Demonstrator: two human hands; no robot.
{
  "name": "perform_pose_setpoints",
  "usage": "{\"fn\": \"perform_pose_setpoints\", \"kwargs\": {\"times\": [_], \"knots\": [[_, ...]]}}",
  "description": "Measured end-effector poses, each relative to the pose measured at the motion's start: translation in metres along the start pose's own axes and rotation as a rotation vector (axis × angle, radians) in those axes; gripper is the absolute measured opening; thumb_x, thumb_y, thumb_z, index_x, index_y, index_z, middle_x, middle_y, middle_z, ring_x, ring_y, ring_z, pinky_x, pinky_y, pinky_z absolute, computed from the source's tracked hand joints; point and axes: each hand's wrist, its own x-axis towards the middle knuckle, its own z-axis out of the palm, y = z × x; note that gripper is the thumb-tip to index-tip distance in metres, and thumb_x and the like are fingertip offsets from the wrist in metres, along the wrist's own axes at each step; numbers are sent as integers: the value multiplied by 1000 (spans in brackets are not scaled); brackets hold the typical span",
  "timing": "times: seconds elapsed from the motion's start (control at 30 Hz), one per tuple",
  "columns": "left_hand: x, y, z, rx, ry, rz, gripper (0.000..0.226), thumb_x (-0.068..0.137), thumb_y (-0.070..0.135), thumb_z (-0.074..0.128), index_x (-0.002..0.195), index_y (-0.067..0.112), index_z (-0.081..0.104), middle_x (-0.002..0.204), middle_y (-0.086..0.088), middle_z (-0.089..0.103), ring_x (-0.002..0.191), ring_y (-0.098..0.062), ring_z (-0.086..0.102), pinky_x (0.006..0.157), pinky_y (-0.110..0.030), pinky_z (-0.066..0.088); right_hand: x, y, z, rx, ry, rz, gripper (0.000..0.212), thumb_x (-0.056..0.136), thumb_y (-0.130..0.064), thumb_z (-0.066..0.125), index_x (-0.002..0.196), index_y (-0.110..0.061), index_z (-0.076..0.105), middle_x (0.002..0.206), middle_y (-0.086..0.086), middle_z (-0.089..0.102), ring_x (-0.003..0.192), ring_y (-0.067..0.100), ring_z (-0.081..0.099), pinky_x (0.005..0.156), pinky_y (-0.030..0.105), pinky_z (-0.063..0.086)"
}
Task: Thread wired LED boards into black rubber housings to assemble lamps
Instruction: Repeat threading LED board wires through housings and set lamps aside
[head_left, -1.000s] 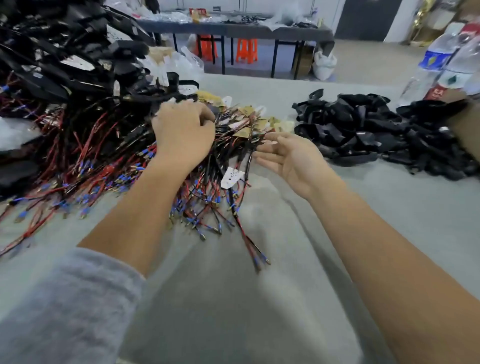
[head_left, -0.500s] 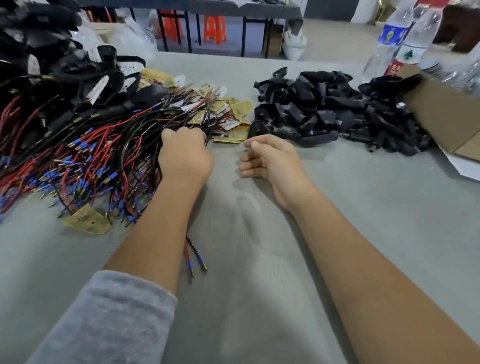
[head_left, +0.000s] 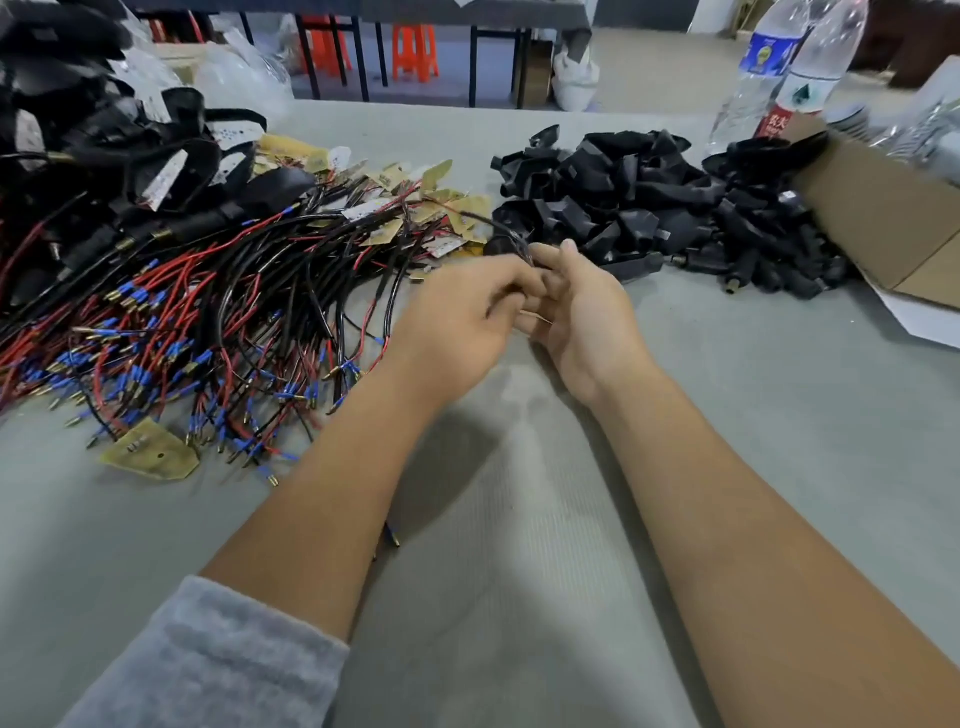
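Head view:
- Left hand (head_left: 457, 322): raised over the grey table (head_left: 727, 415), fingers curled, meeting the right hand; what it pinches is blurred, cannot tell.
- Right hand (head_left: 587, 317): fingers curled round a black rubber housing (head_left: 501, 245) with thin wires at its mouth.
- Wired LED boards (head_left: 218, 312): heap of red and black leads, left of the hands.
- Loose housings (head_left: 649, 202): black pile, right of centre, far side.
- Cardboard box (head_left: 893, 208): right edge, beside the pile.
- Water bottles (head_left: 769, 67): upright, far right.
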Motion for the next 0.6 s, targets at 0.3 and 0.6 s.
{"fn": "perform_pose_setpoints", "kwargs": {"times": [0.3, 0.6], "knots": [[-4, 2, 10, -172, -183, -191, 24, 95, 20, 53, 109, 38, 46, 77, 10, 68, 67, -12, 63, 73, -42, 56, -1, -11, -21, 80, 127, -141, 14, 102, -14, 46, 103, -17, 60, 74, -5, 70, 69, 9, 64, 62, 24, 45], [-1, 8, -10, -641, -98, -550, 26, 101, 21, 48, 98, 6, 69, 75, -12, 74, 59, -19, 69, 53, -23, 54, 4, -14, -26, 32, 266, -158, 16, 101, -13, 50, 105, -17, 65, 68, -2, 61, 58, 8, 52, 53, 18, 41]]}}
